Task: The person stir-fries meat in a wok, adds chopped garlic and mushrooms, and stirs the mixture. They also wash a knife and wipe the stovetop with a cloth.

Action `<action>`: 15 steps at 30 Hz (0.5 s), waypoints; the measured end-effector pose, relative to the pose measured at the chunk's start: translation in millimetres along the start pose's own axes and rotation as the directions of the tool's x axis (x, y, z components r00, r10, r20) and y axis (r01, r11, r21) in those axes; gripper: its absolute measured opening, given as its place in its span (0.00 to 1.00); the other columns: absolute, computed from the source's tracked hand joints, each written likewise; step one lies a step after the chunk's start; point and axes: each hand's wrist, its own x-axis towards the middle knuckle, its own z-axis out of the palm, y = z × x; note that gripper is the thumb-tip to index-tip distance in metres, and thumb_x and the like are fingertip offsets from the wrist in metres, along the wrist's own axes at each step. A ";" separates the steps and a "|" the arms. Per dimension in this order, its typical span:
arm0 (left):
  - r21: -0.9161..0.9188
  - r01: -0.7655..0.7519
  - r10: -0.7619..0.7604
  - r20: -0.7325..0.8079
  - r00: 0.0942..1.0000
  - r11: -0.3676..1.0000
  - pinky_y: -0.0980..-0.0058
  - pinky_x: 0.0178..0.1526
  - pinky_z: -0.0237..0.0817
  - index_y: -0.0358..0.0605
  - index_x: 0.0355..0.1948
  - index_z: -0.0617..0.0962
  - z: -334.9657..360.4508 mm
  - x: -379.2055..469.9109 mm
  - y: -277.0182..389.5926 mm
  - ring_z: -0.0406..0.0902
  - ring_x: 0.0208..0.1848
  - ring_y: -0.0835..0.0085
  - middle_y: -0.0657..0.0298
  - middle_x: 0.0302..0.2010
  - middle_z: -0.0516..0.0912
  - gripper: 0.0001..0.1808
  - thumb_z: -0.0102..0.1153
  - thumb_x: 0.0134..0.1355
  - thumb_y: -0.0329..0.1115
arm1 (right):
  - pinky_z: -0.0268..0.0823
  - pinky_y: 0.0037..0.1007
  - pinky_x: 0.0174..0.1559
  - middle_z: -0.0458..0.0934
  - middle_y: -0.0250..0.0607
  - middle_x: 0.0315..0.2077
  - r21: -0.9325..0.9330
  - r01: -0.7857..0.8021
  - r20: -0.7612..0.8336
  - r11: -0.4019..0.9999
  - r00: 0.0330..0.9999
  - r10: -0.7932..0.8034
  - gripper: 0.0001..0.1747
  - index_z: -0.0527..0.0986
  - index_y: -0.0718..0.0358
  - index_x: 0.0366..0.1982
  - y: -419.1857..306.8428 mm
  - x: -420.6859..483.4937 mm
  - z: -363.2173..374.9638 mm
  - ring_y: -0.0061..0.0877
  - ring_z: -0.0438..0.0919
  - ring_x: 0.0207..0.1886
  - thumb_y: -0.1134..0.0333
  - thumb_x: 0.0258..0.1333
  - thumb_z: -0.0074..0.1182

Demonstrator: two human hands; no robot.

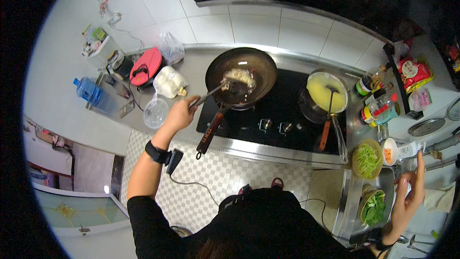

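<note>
My left hand (182, 112) grips the handle of a spatula (209, 96), whose head is in the wok (264, 83) on the left side of the hob. A mound of chopped, pale food (240, 77) lies around the spatula head. The wok's long handle (211, 133) points toward me past the counter edge. Over at the far right, my right hand (408, 196) is raised with its fingers apart and nothing in it. Its extended finger comes close to a white bottle (408, 150); I cannot tell whether they touch. Below that hand is a basket of green leaves (373, 210).
A saucepan of yellow liquid (325, 95) with a utensil in it sits on the right of the hob (276, 115). Beside it are a basket of shredded greens (367, 160), a bowl of orange pieces (389, 155) and bottles (375, 109). A plastic bowl (156, 113) stands left.
</note>
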 end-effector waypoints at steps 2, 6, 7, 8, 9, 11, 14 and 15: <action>-0.068 0.059 -0.061 -0.025 0.998 0.996 0.57 0.41 0.70 0.45 0.51 0.78 7.9 13.5 3.6 0.80 0.41 0.46 0.40 0.35 0.81 0.18 0.57 0.59 0.30 | 0.61 0.20 0.31 0.71 0.28 0.22 0.031 -0.161 -0.005 0.986 0.987 0.161 0.27 0.67 0.64 0.63 29.5 -29.7 5.0 0.15 0.67 0.25 0.72 0.61 0.48; -0.126 0.175 -0.184 -0.066 0.981 0.976 0.63 0.41 0.70 0.43 0.52 0.78 17.6 45.9 14.1 0.82 0.36 0.57 0.42 0.32 0.82 0.18 0.57 0.60 0.28 | 0.60 0.16 0.28 0.72 0.27 0.21 0.250 -0.465 0.215 0.849 0.882 0.420 0.24 0.73 0.59 0.59 87.9 -87.5 50.3 0.12 0.69 0.24 0.75 0.59 0.50; -0.142 0.150 -0.160 -0.063 0.985 0.978 0.66 0.38 0.68 0.44 0.53 0.78 23.2 51.2 18.2 0.78 0.33 0.63 0.47 0.30 0.80 0.18 0.57 0.60 0.28 | 0.63 0.20 0.28 0.73 0.28 0.20 0.230 -0.509 0.289 0.829 0.850 0.441 0.25 0.74 0.58 0.57 100.0 -98.9 67.7 0.15 0.71 0.24 0.78 0.57 0.49; -0.148 0.141 -0.152 -0.067 0.986 0.979 0.68 0.36 0.67 0.44 0.54 0.77 30.3 55.7 23.1 0.74 0.31 0.68 0.53 0.27 0.78 0.18 0.57 0.61 0.27 | 0.66 0.24 0.28 0.73 0.31 0.20 0.181 -0.457 0.334 0.871 0.862 0.382 0.23 0.76 0.59 0.54 109.3 -108.8 86.2 0.18 0.72 0.25 0.79 0.56 0.50; -0.155 0.127 -0.138 -0.064 0.988 0.980 0.71 0.34 0.65 0.45 0.54 0.77 33.8 58.2 26.7 0.70 0.28 0.73 0.58 0.25 0.77 0.19 0.57 0.61 0.27 | 0.66 0.23 0.28 0.73 0.31 0.20 0.181 -0.431 0.400 0.884 0.854 0.334 0.22 0.76 0.61 0.53 116.2 -116.9 103.6 0.17 0.71 0.24 0.79 0.56 0.49; -0.147 0.048 -0.045 0.023 0.999 0.988 0.70 0.36 0.67 0.44 0.55 0.77 32.8 57.3 30.7 0.73 0.30 0.72 0.57 0.28 0.80 0.20 0.57 0.60 0.26 | 0.66 0.23 0.29 0.74 0.34 0.21 0.121 -0.378 0.507 0.918 0.818 0.271 0.20 0.76 0.63 0.51 122.8 -129.6 123.0 0.18 0.71 0.24 0.80 0.56 0.49; -0.117 0.001 0.022 0.200 0.980 0.993 0.69 0.43 0.69 0.41 0.55 0.78 13.4 49.0 35.0 0.76 0.35 0.71 0.54 0.36 0.84 0.21 0.58 0.58 0.23 | 0.68 0.24 0.30 0.76 0.44 0.24 0.009 -0.288 0.590 0.958 0.774 0.227 0.19 0.77 0.63 0.48 122.5 -138.6 148.3 0.23 0.72 0.24 0.81 0.54 0.50; -0.068 -0.007 0.022 0.220 0.975 0.998 0.69 0.45 0.70 0.42 0.54 0.78 2.1 43.9 35.8 0.78 0.39 0.67 0.52 0.39 0.84 0.21 0.58 0.58 0.23 | 0.68 0.25 0.30 0.77 0.46 0.25 0.015 -0.269 0.592 0.963 0.779 0.208 0.19 0.77 0.63 0.48 121.6 -139.9 155.2 0.24 0.73 0.24 0.81 0.54 0.51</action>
